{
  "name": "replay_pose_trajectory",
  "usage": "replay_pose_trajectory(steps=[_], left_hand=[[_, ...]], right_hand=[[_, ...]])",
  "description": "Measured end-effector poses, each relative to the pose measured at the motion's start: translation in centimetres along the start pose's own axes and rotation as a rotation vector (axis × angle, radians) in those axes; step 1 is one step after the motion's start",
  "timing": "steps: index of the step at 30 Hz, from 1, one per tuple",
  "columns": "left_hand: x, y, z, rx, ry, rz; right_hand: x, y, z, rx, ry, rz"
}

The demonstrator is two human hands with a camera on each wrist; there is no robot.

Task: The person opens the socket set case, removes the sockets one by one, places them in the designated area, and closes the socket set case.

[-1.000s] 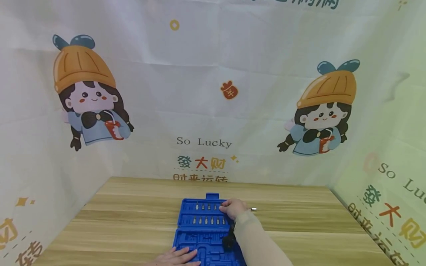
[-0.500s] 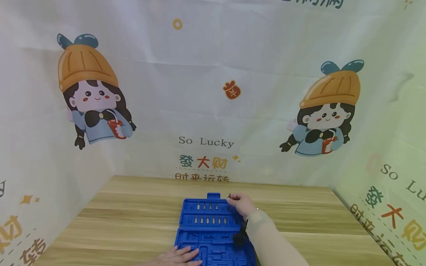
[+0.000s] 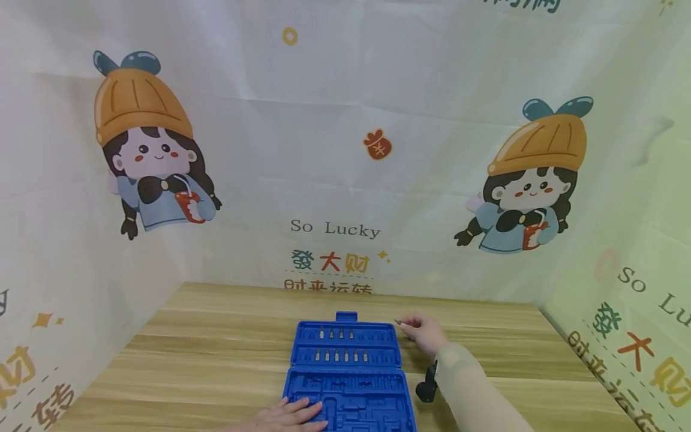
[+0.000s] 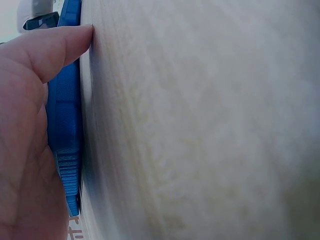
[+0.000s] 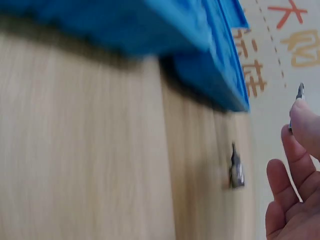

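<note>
An open blue plastic case (image 3: 402, 360) lies on the table, with short metal screwdriver bits (image 3: 337, 356) standing in two rows of its far half. The near half shows moulded recesses. My left hand (image 3: 291, 415) rests on the case's near left part, fingers straight; the left wrist view shows its thumb (image 4: 60, 47) at the table beside the case (image 4: 66, 115). Right of the case's far corner, my right hand (image 3: 426, 333) pinches a screwdriver bit (image 5: 300, 92) between thumb and finger. Below that hand, another bit (image 5: 237, 171) lies on the table.
The wood-grain table (image 3: 205, 360) extends on both sides of the case. A printed cloth backdrop (image 3: 345, 120) rises at the table's far edge and sides. A black wrist camera (image 3: 427, 389) hangs beside the right forearm.
My right hand has lifted the rightmost bit out of the far row and carried it right, past the case's edge. The left hand stays on the case.
</note>
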State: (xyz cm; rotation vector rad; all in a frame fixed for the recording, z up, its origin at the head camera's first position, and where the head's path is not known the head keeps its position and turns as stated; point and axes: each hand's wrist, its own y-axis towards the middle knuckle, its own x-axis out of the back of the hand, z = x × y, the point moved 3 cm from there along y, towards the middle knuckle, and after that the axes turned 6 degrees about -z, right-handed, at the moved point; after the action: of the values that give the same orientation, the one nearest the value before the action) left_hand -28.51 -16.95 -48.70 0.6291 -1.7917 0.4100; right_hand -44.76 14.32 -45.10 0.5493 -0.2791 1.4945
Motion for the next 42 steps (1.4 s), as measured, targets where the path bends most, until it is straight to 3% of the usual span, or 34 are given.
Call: replay_pose_trajectory(steps=[6, 14, 24, 42], left_hand=[[-0.1, 0.1, 0.1, -0.004, 0.006, -0.006], [-0.1, 0.2, 0.1, -0.018, 0.046, -0.020], [-0.3, 0.0, 0.2, -0.035, 0.021, -0.038], [-0.2, -0.2, 0.1, -0.047, 0.034, -0.046]], right_hand=[[1.1, -0.1, -1.2, 0.020, -0.041, -0.019], [1.2, -0.5, -2.8, 0.011, -0.201, 0.016], [1.3, -0.6, -3.3, -0.033, -0.203, -0.026], [1.3, -0.6, -3.0, 0.009, -0.188, -0.065]])
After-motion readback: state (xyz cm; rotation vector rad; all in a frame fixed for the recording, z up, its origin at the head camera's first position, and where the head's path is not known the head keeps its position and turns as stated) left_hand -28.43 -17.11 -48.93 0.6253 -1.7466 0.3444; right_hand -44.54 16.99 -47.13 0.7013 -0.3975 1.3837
